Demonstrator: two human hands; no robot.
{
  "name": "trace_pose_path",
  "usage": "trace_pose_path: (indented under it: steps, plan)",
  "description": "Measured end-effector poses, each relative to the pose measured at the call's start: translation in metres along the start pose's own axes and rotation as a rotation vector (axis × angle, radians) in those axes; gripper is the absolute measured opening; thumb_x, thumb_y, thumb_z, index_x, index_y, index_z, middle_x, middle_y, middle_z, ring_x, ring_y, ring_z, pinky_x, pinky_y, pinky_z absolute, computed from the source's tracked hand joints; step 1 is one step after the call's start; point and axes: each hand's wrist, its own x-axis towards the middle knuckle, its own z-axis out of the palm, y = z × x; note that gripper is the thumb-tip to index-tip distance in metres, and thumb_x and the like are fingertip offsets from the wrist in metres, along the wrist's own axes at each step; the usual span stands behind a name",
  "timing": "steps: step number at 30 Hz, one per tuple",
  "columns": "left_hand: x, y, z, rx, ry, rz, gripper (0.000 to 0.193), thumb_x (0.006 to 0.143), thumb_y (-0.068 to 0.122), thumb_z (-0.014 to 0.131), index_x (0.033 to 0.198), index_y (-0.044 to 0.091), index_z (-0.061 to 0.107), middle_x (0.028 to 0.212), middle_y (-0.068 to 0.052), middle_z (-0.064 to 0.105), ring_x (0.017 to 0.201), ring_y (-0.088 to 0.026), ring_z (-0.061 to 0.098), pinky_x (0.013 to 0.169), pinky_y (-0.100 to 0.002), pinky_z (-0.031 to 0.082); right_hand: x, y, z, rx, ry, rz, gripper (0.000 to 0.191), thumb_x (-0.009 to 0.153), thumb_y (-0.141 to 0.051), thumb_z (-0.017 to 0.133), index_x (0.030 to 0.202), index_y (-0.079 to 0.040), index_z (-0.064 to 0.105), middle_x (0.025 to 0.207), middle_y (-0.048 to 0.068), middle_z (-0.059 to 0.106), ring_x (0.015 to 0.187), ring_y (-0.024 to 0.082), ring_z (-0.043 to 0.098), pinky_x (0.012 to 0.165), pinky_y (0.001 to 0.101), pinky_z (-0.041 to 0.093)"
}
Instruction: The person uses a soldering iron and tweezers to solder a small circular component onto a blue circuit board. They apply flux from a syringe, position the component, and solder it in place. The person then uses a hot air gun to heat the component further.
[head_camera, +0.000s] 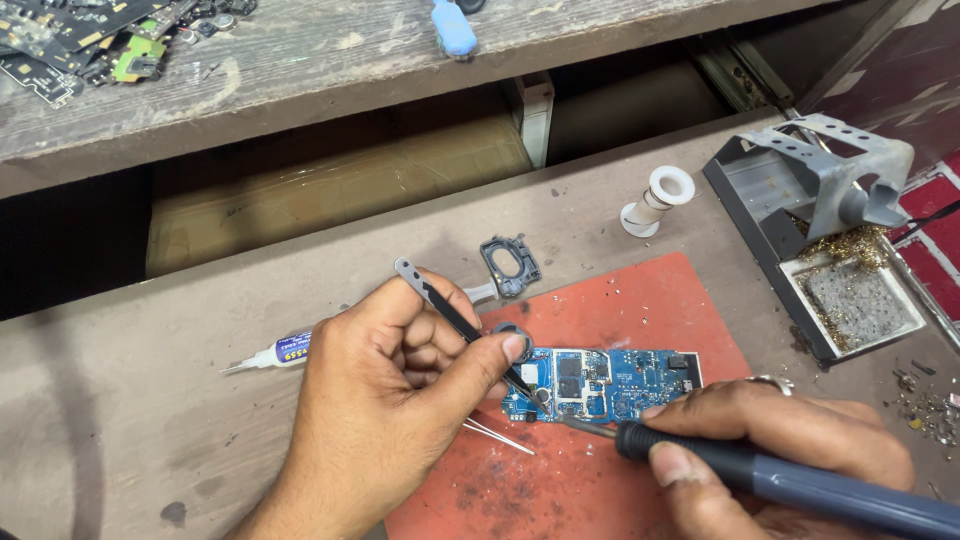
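Observation:
A blue circuit board (620, 380) lies on a red work mat (640, 310). My left hand (400, 390) grips black tweezers (455, 318), whose tips press on a small round part at the board's left end. My right hand (780, 430) holds a dark blue soldering iron (800, 485); its tip reaches the same left end of the board from below. A small ring-shaped part (512, 330) sits just behind my left thumb.
A soldering iron stand (840, 190) with brass wool and a grey sponge is at the right. A white spool (658, 200), a grey plastic frame (510, 265) and a glue tube (280, 352) lie on the bench. A shelf behind holds scrap boards (80, 40) and a blue tool (453, 28).

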Motion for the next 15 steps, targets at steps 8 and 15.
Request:
trace_pose_path:
  steps: [8,15]
  plan:
    - [0.001,-0.001,0.007,0.011,0.004,0.006,0.014,0.081,0.002,0.078,0.086,0.002,0.065,0.055,-0.002,0.068,0.055,-0.008,0.073,0.045,-0.022,0.056,-0.010,0.020,-0.014,0.132,-0.023,0.032,0.021,0.083,-0.011,0.074,0.100,-0.001,0.079,0.089,0.011,0.076,0.080,0.016,0.078,0.074,0.0278,0.059]
    - [0.000,-0.007,0.010,0.013,0.017,-0.007,0.015,0.080,0.002,0.078,0.087,0.004,0.064,0.054,-0.001,0.068,0.054,-0.008,0.074,0.045,-0.022,0.057,-0.017,0.021,-0.011,0.326,0.150,0.223,0.030,0.088,-0.005,0.068,0.113,0.009,0.075,0.090,0.018,0.072,0.073,0.021,0.073,0.067,0.0331,0.058]
